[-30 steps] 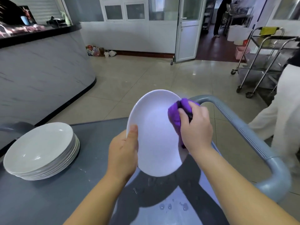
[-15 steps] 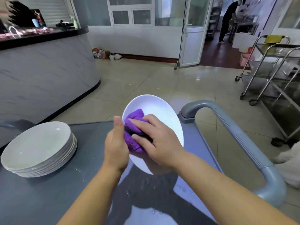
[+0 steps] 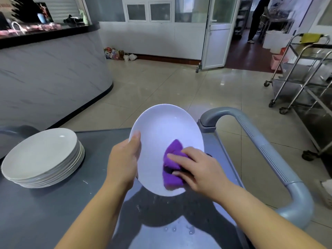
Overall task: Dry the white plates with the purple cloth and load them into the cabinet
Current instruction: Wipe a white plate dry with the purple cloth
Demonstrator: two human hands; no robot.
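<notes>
Plate (image 3: 161, 133) tilted, face toward camera (cloth (image 3: 171, 165) pressed)

place: commercial kitchen / canteen back area
evidence: stack of white plates (image 3: 43, 157) sitting on grey cart (image 3: 45, 212); steel trolleys (image 3: 301, 72) standing on tiled floor (image 3: 161, 87); serving counter (image 3: 53, 65) curving left
</notes>
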